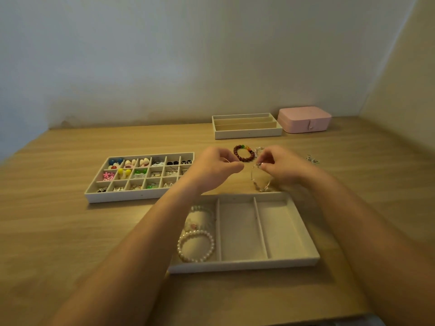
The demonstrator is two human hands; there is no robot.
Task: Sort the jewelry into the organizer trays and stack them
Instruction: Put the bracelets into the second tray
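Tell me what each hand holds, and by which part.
The right hand pinches the clear bracelet at its top, with the loop hanging below. The left hand has its fingertips pinched; what they hold cannot be told.

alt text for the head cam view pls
Right hand pinches a clear bead bracelet over the wooden table, left hand close beside it. Nearer, a three-slot tray holds pearl bracelets in its left slot; an earring tray lies left.

Wood-grain bench (70,243) spans view. Pale wall (164,55) behind; beige side wall (400,78) at right. Closed pink case (304,119) with snap tab, far right on bench, near back wall.
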